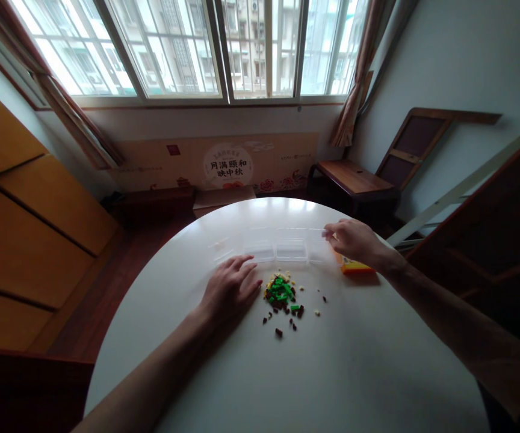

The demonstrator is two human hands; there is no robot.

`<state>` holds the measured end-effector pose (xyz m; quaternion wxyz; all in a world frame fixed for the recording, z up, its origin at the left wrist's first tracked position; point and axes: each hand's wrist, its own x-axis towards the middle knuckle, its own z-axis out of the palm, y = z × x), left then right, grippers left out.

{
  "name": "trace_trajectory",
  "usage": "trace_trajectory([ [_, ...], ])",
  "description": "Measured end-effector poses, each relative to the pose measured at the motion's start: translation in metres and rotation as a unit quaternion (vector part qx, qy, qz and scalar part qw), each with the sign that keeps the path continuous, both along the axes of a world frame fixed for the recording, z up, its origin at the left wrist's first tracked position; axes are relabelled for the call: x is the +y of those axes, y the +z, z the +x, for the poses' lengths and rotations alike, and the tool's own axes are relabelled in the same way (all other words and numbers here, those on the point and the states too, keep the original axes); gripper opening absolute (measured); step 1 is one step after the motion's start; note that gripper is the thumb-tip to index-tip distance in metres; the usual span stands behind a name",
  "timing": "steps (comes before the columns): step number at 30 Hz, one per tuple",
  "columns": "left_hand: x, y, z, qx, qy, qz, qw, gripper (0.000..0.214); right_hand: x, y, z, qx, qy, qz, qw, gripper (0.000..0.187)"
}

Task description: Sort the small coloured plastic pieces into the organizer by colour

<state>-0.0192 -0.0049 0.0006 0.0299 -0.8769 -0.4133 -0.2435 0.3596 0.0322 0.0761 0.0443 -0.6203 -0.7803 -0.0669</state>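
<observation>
Counting one brick pile point(280, 289), one orange box point(354, 267), at least two clear trays point(291, 250) on one table point(332, 373). Left hand point(229, 284) spread beside pile; right hand point(354, 239) at trays' right end, can't tell if pinching.

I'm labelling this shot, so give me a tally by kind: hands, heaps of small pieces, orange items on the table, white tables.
Hands: 2 (left hand, right hand)
Heap of small pieces: 1
Orange item: 1
White table: 1
Total: 5

Stray pieces around the heap are not counted separately.
</observation>
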Motion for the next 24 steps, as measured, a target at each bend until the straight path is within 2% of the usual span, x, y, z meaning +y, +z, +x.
trace_trajectory([
  [6, -0.001, 0.001, -0.002, -0.013, 0.026, 0.011, 1.0, 0.033, 0.008, -0.019, -0.011, 0.046, -0.015, 0.005, 0.999, 0.032],
  [11, -0.001, 0.002, -0.002, -0.017, 0.053, 0.022, 0.998, 0.029, 0.014, -0.026, -0.019, 0.081, -0.003, 0.004, 0.997, 0.029],
  [17, -0.002, 0.004, -0.003, -0.028, 0.054, 0.019, 0.998, 0.032, 0.019, -0.036, -0.018, 0.121, 0.018, 0.021, 0.992, 0.028],
  [20, -0.001, 0.006, -0.003, -0.037, 0.05, 0.032, 0.998, 0.03, 0.017, -0.04, -0.013, 0.161, 0.049, 0.067, 0.983, 0.028],
  [22, 0.0, 0.007, -0.002, -0.04, 0.043, 0.041, 0.997, 0.03, 0.009, -0.039, -0.012, 0.186, 0.078, 0.133, 0.97, 0.037],
  [24, 0.002, 0.007, 0.0, -0.034, 0.034, 0.041, 0.998, 0.031, -0.004, -0.036, -0.015, 0.202, 0.108, 0.191, 0.954, 0.033],
])
